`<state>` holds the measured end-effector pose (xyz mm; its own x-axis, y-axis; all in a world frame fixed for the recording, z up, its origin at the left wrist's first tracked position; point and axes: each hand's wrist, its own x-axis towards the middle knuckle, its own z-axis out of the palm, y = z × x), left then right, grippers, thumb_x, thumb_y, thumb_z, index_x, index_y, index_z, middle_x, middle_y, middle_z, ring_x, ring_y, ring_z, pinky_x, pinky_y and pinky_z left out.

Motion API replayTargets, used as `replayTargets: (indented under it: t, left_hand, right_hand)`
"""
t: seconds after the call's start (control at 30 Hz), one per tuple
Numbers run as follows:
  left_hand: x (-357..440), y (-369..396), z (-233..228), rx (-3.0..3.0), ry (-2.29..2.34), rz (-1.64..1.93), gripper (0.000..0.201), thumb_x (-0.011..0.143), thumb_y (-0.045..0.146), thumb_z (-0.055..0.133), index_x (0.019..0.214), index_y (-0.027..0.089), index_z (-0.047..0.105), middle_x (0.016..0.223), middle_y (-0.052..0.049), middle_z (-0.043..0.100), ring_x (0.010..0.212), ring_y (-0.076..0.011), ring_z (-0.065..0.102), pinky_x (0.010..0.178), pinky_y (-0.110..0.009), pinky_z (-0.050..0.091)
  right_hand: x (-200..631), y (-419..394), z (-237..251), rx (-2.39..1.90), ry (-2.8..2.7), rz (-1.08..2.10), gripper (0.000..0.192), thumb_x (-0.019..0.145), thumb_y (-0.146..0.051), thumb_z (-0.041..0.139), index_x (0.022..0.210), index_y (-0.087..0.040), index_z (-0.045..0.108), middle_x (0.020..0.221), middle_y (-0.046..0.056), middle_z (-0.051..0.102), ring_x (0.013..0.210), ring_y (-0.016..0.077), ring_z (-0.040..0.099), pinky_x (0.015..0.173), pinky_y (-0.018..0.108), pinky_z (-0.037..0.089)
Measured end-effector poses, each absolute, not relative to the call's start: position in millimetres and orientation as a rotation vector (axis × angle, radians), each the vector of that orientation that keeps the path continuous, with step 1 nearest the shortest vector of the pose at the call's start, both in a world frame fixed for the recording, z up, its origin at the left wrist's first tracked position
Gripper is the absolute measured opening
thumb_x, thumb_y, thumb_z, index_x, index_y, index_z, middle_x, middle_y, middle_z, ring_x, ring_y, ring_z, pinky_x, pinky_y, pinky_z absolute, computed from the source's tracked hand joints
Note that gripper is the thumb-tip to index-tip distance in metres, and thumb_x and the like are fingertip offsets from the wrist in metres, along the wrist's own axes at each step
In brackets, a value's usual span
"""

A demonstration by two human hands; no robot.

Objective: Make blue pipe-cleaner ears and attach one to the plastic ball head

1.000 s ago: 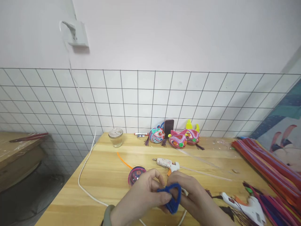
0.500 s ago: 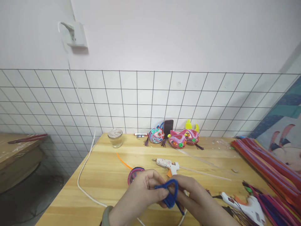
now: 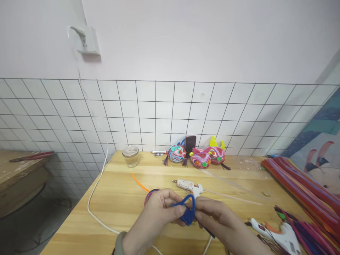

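Evidently both hands pinch the blue pipe cleaner [image 3: 188, 211] low over the wooden table [image 3: 119, 202] — left hand [image 3: 159, 212] clamped on the loop's near side, right hand [image 3: 212, 216] on its far side. Bending goes best with fingertips close to the fold — short, firm pinches.

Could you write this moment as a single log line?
left hand: pinches blue pipe cleaner | right hand: grips it too | near: glue gun, table
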<state>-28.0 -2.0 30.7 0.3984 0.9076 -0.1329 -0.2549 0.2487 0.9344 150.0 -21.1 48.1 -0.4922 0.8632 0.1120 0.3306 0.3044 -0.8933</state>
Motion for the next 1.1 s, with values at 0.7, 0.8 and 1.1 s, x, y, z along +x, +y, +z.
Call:
replayTargets:
  t: [0.7, 0.8, 1.1]
  left_hand:
    - [-24.5, -2.2, 31.8, 0.865, 0.838, 0.977, 0.026, 0.06, 0.031, 0.074, 0.071, 0.011, 0.062, 0.063, -0.005, 0.067, 0.058, -0.0131, 0.062, 0.059, -0.025, 0.051]
    - [-22.5, -3.0, 31.8, 0.85, 0.838, 1.002, 0.025, 0.06, 0.03, 0.074, 0.071, 0.01, 0.063, 0.064, -0.005, 0.068, 0.059, -0.0134, 0.062, 0.059, -0.025, 0.051]
    - [-18.9, -4.7, 26.7, 0.811, 0.826, 1.023, 0.028, 0.062, 0.032, 0.073, 0.076, 0.01, 0.065, 0.072, -0.008, 0.07, 0.064, -0.0145, 0.063, 0.063, -0.026, 0.051]
  right_hand:
    - [138.9, -12.6, 29.8, -1.288, -1.792, 0.917, 0.021, 0.078, -0.032, 0.053, 0.071, -0.018, 0.066, 0.064, 0.002, 0.062, 0.06, 0.0152, 0.052, 0.056, 0.023, 0.041]
    - [136.9, -12.2, 28.4, -1.292, -1.756, 0.939, 0.022, 0.077, -0.034, 0.054, 0.07, -0.017, 0.065, 0.063, 0.002, 0.06, 0.06, 0.015, 0.052, 0.055, 0.023, 0.041]
    - [137.4, -10.4, 25.1, -1.313, -1.742, 0.843, 0.024, 0.078, -0.035, 0.051, 0.067, -0.017, 0.062, 0.06, 0.001, 0.057, 0.057, 0.0135, 0.049, 0.053, 0.022, 0.04]
